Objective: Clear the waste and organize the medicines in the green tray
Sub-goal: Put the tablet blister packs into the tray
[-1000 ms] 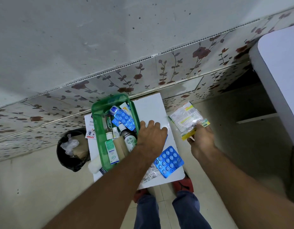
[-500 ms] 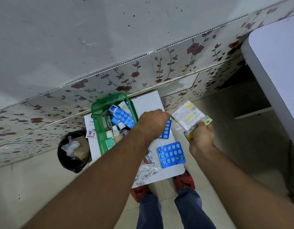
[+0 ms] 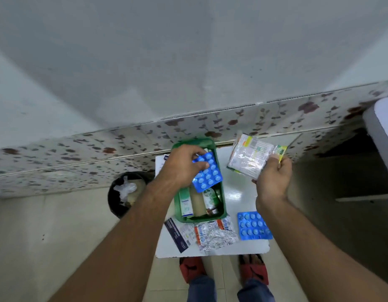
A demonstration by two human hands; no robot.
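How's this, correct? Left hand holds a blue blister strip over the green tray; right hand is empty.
Wrong on the right hand: head view shows it holding a bundle of medicine packets. The left hand does hold the blue blister strip over the green tray.

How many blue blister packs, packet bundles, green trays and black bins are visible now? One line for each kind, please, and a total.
Blue blister packs: 2, the held pack in the left hand and the table pack.
Packet bundle: 1, in the right hand.
Green tray: 1.
Black bin: 1.
Total: 5.
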